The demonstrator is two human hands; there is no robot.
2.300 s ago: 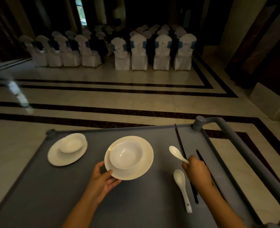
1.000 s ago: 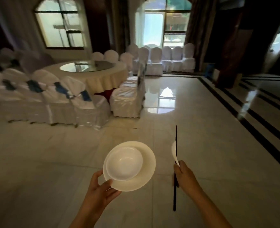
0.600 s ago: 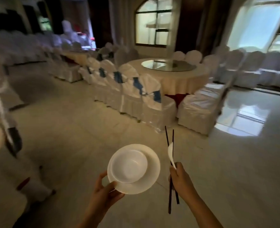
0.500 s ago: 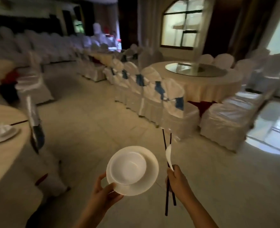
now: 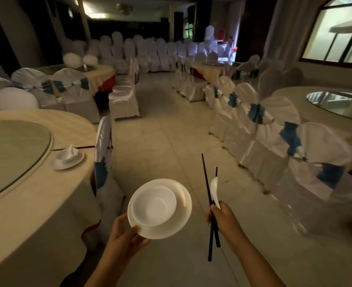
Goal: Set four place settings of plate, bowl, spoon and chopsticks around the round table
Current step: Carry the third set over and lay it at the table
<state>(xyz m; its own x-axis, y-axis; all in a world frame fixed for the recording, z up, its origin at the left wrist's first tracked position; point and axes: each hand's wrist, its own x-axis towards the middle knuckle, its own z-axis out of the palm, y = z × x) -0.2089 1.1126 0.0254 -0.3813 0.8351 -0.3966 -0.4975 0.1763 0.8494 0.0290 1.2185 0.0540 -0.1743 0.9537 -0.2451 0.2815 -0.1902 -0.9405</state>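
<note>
My left hand grips the near rim of a white plate that carries a white bowl. My right hand holds a pair of black chopsticks and a white spoon, both pointing up. The round table with a cream cloth and a glass turntable lies to my left. One setting stands on it: a plate with a bowl and spoon, and chopsticks lying behind.
A white-covered chair with a blue sash stands at the table's edge, close to my left hand. A row of covered chairs lines the right side around another round table. A tiled aisle runs ahead between them.
I lifted the plate, bowl, spoon and chopsticks off the grey cart and turned around. The view swung left until the round table with one setting came up beside me.
</note>
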